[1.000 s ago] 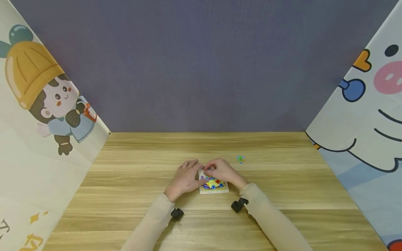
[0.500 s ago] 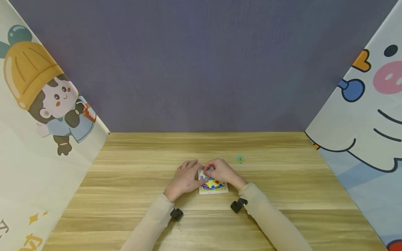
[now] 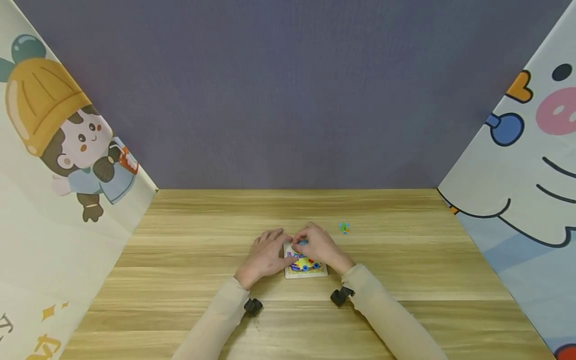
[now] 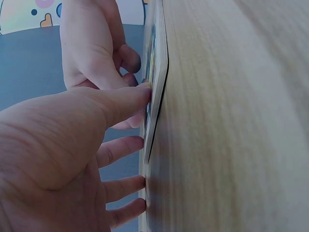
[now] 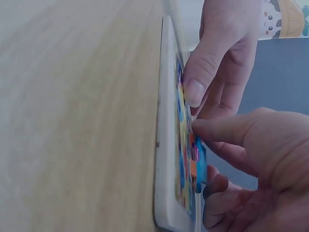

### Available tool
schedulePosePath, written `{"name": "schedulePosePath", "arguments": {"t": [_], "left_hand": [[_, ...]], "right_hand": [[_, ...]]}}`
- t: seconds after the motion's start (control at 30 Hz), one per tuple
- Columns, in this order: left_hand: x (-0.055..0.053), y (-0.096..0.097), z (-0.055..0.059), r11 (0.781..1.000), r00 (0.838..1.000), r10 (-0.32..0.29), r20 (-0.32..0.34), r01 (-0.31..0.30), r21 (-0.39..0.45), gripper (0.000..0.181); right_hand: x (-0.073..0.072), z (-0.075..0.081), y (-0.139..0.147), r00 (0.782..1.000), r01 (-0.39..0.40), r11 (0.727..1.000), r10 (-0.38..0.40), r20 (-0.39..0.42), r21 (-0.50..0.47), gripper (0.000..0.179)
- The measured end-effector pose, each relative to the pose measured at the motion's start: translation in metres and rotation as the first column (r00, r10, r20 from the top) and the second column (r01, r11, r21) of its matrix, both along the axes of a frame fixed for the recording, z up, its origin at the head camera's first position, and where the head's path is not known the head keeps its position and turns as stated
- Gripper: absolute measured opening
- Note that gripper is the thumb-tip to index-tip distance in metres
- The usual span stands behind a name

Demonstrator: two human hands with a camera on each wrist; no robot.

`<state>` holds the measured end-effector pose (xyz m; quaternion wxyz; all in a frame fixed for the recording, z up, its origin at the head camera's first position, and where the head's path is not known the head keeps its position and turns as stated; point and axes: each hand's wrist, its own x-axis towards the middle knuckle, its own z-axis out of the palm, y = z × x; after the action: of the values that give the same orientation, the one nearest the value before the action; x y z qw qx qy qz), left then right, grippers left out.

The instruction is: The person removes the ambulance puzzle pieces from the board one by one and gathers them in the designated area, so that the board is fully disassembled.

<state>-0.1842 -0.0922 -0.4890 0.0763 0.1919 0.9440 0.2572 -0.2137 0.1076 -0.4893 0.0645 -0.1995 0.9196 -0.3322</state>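
A small puzzle board with a pale frame lies on the table, showing a yellow vehicle with blue wheels. My left hand is at its left side; the thumb rests on the board's face and the other fingers reach past its edge to the tabletop. Over the upper part of the board, my right hand pinches a blue-and-orange puzzle piece between thumb and fingers. That piece stands tilted off the board in the right wrist view. The hands hide the board's top part.
Beyond the right hand, a loose green and blue puzzle piece lies on the wooden table. A dark panel rises at the table's back edge, with cartoon-printed walls left and right.
My right hand has tipped slightly, its knuckles a little higher, and more blue of the pinched puzzle piece shows. The left hand and the board stay in place.
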Motion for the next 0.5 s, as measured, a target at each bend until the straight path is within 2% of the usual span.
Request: {"name": "schedulePosePath", "arguments": {"t": [0.2,0.5], "left_hand": [[0.0,0.0,0.0,1.0,1.0,-0.003,-0.005,0.003,-0.003,0.055],[0.001,0.0,0.0,1.0,1.0,0.007,-0.001,-0.007,-0.002,0.056]], "right_hand": [[-0.001,-0.001,0.004,1.0,-0.012,0.999,0.013,0.027,-0.039,0.005],[-0.009,-0.002,0.018,0.995,-0.026,0.989,0.039,0.09,-0.143,0.02]]}}
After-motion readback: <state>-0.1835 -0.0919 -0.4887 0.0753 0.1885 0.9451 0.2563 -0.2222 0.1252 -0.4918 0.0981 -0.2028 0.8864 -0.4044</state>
